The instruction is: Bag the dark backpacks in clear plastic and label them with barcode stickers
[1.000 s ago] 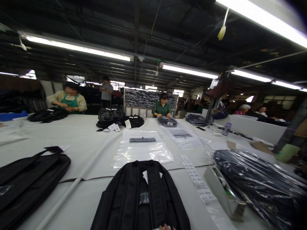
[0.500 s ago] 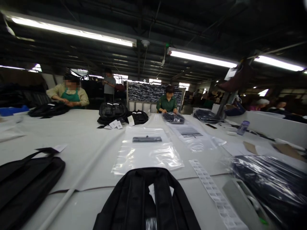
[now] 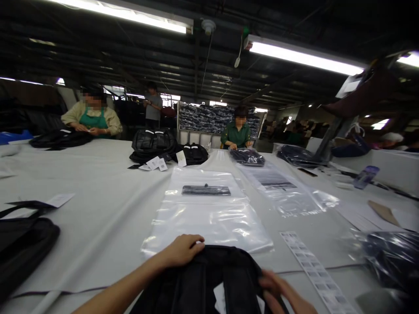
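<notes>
A black backpack lies at the table's near edge with its shoulder straps up and white tags between them. My left hand grips its upper left edge, fingers bent over the rim. On the opposite side, my right hand has its fingers curled against the backpack's right edge; it is slightly blurred. Just beyond the backpack, a clear plastic bag with a dark printed panel lies flat on the table.
Another black backpack lies at left. A label strip and a plastic-wrapped dark bag are at right. More backpacks are stacked farther back. Two people work across the table.
Both my hands have come into view and taken hold of the backpack's upper edges. The backpack sits lower in the picture. My view has shifted.
</notes>
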Tool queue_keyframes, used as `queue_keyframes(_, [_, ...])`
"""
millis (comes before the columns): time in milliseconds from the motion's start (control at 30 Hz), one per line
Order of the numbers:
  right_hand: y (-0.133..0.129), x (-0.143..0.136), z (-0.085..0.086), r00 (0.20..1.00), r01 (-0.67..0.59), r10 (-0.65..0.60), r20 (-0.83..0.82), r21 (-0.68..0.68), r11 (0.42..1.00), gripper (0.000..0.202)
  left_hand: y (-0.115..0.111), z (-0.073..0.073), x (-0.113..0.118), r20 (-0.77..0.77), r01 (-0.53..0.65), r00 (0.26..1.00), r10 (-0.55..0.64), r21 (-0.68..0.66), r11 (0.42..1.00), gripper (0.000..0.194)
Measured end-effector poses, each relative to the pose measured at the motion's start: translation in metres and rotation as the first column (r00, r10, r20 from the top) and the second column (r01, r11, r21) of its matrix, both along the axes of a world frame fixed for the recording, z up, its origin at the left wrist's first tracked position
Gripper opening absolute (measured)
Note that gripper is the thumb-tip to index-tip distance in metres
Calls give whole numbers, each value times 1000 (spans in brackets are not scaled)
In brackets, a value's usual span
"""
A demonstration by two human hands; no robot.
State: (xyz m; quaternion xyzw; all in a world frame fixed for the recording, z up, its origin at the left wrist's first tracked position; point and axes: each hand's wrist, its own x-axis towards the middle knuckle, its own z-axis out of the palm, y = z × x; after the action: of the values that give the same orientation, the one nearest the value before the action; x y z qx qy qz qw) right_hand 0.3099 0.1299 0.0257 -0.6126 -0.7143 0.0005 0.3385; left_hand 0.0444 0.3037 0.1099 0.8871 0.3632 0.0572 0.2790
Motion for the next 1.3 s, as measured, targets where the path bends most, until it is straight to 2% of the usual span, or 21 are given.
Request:
queue_keyframes(67, [47,7,12,998,25,-26,-54,-4,1000,39,20,4,15,-13,51,998,-54,-181,982,55])
queue_keyframes(133, [79,5,23,977,-148,125,-172,-130,980,33,29,4,17,-44,56,996,-71,-281,958,64])
queue_keyframes(167, [86,2,28,953,-241,197,-228,-184,953,30,28,3,16,-64,51,995,-76,-324,945,64])
queue_keyframes(200, [87,-2,32,927,-319,256,-273,-219,922,27,26,3,12,-84,50,993,-86,-362,931,59])
queue_keyframes(267, [74,-7,36,898,-394,323,-299,-222,892,22,15,3,5,-113,87,983,-142,-394,915,45])
queue_keyframes(333, [53,-9,34,882,-442,385,-271,-193,876,21,2,7,-1,-105,179,969,-223,-320,930,33])
queue_keyframes(400, [36,-10,27,874,-465,423,-240,-156,871,22,-11,13,-3,-88,277,952,-294,-170,946,25])
queue_keyframes(467, [32,-10,18,890,-428,393,-234,-127,895,23,-18,17,-1,-77,294,952,-297,-47,955,21])
queue_keyframes(533, [39,-11,8,920,-347,310,-240,-129,929,25,-18,14,3,-76,244,967,-242,15,970,23])
queue_keyframes(633, [62,-12,-5,962,-213,159,-222,-244,946,31,-7,-5,11,-117,157,982,-149,58,986,31])
queue_keyframes(733, [84,-17,-21,993,10,-55,-104,-392,920,22,5,-31,19,-199,49,979,-37,55,997,48])
queue_keyframes(800, [96,-22,-32,986,149,-167,-2,-432,889,23,8,-43,21,-213,-77,972,94,88,993,44])
queue_keyframes(867, [104,-25,-39,976,220,-202,88,-391,894,30,7,-48,22,-179,-168,965,194,150,974,32])
queue_keyframes(933, [110,-24,-42,975,210,-171,142,-334,919,33,4,-45,23,-167,-157,967,194,212,965,33])
queue_keyframes(1000, [114,-19,-40,984,152,-113,134,-333,931,33,2,-38,24,-222,-70,968,121,224,972,32])
queue_keyframes(1100, [118,-7,-38,997,39,-64,-47,-415,909,27,3,-27,27,-312,-11,948,57,147,989,36])
queue_keyframes(1167, [120,-1,-39,975,-38,-65,-214,-445,895,17,4,-24,29,-337,-6,941,37,92,996,43])
queue_keyframes(1233, [122,0,-42,948,-49,-93,-304,-430,902,20,4,-26,29,-351,4,936,29,93,996,49])
queue_keyframes(1300, [124,-5,-47,959,20,-130,-253,-395,918,32,5,-34,28,-342,9,938,46,157,988,51])
